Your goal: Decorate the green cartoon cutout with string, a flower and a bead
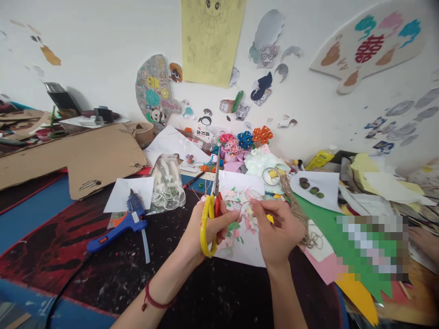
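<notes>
2 hands work mid-table: left hand (pixel 206 228) gripping yellow-handled scissors (pixel 211 210), blades shut, right hand (pixel 277 228) pinching brown jute twine (pixel 295 205); keep it taut.

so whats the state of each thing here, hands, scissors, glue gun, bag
left hand: gripping the scissors' yellow handles
scissors: blades closed, pointing away
right hand: pinching twine
twine: loose and tangled
glue gun: lying on its side, untouched
plastic bag: lying flat, white pieces inside
</notes>
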Motion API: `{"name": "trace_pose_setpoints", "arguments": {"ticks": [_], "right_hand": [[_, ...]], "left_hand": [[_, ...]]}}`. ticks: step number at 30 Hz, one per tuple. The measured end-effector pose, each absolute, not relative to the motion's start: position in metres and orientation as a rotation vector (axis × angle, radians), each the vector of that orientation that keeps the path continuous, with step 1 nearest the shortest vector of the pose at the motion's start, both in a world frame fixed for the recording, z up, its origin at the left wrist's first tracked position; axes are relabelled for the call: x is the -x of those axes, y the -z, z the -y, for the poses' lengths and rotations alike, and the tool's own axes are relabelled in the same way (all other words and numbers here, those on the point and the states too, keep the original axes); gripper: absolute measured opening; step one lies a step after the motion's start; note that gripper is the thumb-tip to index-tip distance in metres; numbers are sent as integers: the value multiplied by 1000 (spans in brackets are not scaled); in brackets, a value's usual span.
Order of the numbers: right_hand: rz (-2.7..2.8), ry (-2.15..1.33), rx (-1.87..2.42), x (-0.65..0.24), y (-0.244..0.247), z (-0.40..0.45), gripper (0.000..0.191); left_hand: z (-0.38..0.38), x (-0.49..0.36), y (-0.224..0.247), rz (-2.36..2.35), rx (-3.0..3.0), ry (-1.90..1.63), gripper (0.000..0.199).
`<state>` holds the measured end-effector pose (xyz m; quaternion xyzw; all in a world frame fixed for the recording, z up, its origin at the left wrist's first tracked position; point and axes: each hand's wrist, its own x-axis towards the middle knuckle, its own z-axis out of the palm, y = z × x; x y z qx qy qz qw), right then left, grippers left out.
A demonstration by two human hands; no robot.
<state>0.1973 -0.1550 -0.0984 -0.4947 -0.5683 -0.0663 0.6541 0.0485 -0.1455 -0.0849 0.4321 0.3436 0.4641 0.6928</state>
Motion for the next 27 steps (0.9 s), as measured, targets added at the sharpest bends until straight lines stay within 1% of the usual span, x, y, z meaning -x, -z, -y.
{"name": "trace_pose_setpoints", "arguments": {"ticks": [4,10,19,23,24,25,27], "right_hand": [[1296,207,1116,-199,101,158,13],[1294,253,1117,-200,102,160,13],[1290,257,1150,-202,106,158,14],[1288,226,1215,-201,99,164,7],[1237,236,1216,-200,97,173,12],[1152,175,1168,-200,95,185,13],[1085,84,1072,-199,95,220,23]], "left_hand": [[148,-48,85,-766,-980,-984,43],[146,-48,90,-731,-881,-951,50],[143,-53,94,-716,-874,-924,46],[136,-55,93,-714,-866,-950,45],[134,-54,93,-719,-861,-977,46],[130,-54,94,-723,-860,-1007,46],[123,-52,95,-727,-871,-1058,46]]}}
